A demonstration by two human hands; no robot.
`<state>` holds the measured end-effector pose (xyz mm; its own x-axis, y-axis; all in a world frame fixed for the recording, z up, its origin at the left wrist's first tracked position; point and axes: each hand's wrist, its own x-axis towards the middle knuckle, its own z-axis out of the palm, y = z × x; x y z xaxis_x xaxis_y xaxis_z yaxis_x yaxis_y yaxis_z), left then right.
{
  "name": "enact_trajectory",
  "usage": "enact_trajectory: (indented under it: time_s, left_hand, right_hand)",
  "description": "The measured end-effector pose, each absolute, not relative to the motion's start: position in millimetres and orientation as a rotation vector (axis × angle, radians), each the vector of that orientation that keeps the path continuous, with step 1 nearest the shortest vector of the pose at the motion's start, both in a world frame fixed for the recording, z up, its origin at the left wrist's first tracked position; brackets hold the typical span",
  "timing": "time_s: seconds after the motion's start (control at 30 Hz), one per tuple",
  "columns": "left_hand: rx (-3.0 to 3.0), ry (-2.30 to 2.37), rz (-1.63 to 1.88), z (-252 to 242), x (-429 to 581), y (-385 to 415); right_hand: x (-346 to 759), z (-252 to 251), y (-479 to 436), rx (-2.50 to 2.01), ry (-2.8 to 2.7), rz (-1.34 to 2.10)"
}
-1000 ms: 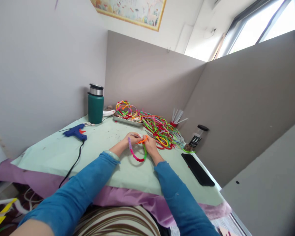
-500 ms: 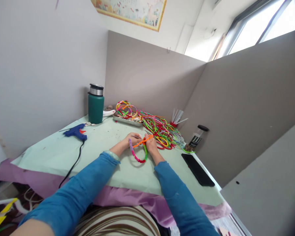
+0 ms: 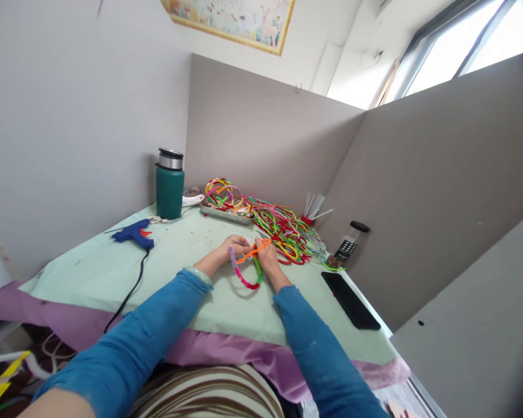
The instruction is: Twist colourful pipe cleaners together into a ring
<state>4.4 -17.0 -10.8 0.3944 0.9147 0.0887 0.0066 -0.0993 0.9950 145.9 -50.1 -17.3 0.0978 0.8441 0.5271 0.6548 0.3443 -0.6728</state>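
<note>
Over the middle of the table my two hands work close together on pipe cleaners. My right hand (image 3: 267,255) is closed on an orange pipe cleaner (image 3: 247,255), which crosses a curved multicoloured one. That curved pipe cleaner (image 3: 245,283), purple, pink, red and green, hangs as a loop below the hands. My left hand (image 3: 233,248) is closed, its fingertips pinched near the orange strand; a thin dark object shows at its fingers, too small to name. The fingertips partly hide where the strands meet.
Behind my hands lie a heap of coloured pipe cleaners (image 3: 283,226) and a metal tray (image 3: 226,214). A blue glue gun (image 3: 133,234) with its cord and a green bottle (image 3: 169,188) stand left. At right are a black phone (image 3: 351,302) and a clear jar (image 3: 348,247).
The orange pipe cleaner has shifted slightly between my fingers, and its free end sits a little differently. Both hands stay in nearly the same place.
</note>
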Motion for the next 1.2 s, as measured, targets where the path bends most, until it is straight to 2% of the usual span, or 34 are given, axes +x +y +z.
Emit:
enact_trajectory:
  time_s: [0.5, 0.97, 1.2]
  left_hand:
    - [1.395, 0.916, 1.042, -7.6, 3.1, -15.9]
    - [1.413, 0.946, 1.030, 1.2, 4.5, -15.7]
    - [1.540, 1.010, 1.067, 3.0, 2.2, -23.0]
  right_hand:
    - [147.6, -25.9, -42.1, -1.394, -1.739, 0.264]
    - [149.9, -25.4, -42.0, -1.300, -1.773, 0.448]
    - [146.0, -22.8, -45.9, -1.351, -1.772, 0.387]
